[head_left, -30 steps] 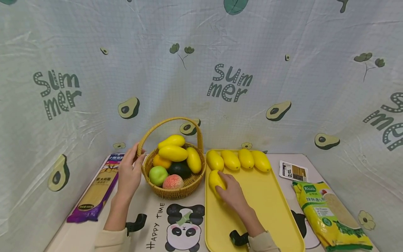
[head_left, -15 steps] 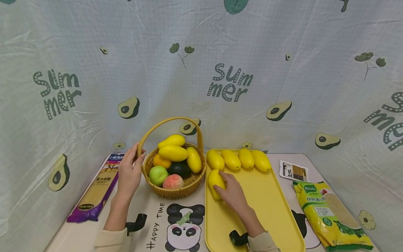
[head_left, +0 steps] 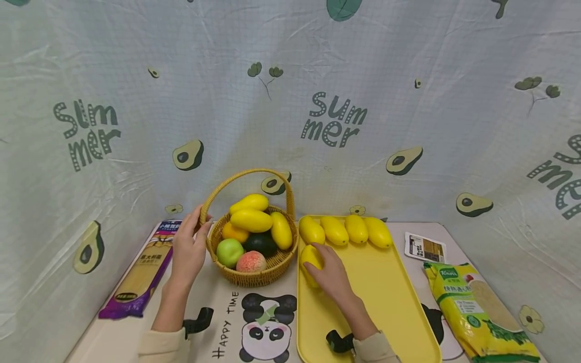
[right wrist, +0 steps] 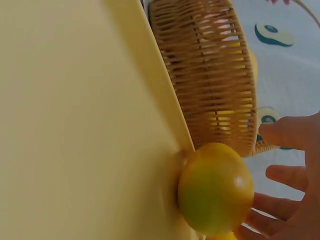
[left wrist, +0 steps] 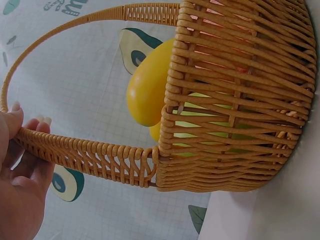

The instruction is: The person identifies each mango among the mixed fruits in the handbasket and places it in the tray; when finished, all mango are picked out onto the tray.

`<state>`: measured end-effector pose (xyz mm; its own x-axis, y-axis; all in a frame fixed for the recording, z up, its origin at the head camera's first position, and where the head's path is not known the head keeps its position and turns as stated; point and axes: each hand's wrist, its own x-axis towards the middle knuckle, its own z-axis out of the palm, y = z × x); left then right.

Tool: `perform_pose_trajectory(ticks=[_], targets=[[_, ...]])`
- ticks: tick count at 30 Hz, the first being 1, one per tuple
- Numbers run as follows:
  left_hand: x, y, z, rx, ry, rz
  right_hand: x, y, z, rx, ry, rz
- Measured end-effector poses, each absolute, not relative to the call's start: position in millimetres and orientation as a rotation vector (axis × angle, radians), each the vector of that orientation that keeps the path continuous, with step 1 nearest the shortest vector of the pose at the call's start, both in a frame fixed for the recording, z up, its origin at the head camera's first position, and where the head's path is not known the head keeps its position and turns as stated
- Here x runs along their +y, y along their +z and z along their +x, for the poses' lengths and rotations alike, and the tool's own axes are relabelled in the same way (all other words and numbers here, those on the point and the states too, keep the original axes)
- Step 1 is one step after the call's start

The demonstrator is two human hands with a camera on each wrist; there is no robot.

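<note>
My left hand (head_left: 188,249) grips the left side of the arched handle (left wrist: 85,155) of a wicker basket (head_left: 254,279). Inside lie three yellow mangoes (head_left: 251,221), an orange (head_left: 234,232), a green apple (head_left: 229,253), a dark avocado (head_left: 260,244) and a peach (head_left: 251,261). My right hand (head_left: 330,272) is over a single mango (head_left: 310,258) at the left edge of a yellow tray (head_left: 372,307). In the right wrist view its fingers are spread beside that mango (right wrist: 215,190), fingertips right at its side and the thumb held apart. Several more mangoes (head_left: 334,230) line the tray's back edge.
A purple spaghetti packet (head_left: 142,269) lies left of the basket. Right of the tray are a yellow Knorr bag (head_left: 476,307) and a small labelled packet (head_left: 425,248). A printed curtain (head_left: 290,111) closes off the back and sides.
My right hand has shifted slightly left and up over the mango at the tray's left edge. The left hand keeps its hold on the handle. The head view has turned slightly.
</note>
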<state>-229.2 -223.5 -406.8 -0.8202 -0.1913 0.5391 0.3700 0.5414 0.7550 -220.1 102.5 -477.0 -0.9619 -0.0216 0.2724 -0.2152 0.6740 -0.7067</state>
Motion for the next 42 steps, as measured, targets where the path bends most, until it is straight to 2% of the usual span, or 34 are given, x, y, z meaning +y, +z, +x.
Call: perform_pose_trajectory(ticks=[11,42], targets=[[-222,-406,-229,-2.194,-1.267,-0.152,81,-469,-227,-2.569,1.17,0.299],[-222,-404,-228,-2.211,-1.25,-0.14,32,-432,-288,-2.728,1.116,0.597]])
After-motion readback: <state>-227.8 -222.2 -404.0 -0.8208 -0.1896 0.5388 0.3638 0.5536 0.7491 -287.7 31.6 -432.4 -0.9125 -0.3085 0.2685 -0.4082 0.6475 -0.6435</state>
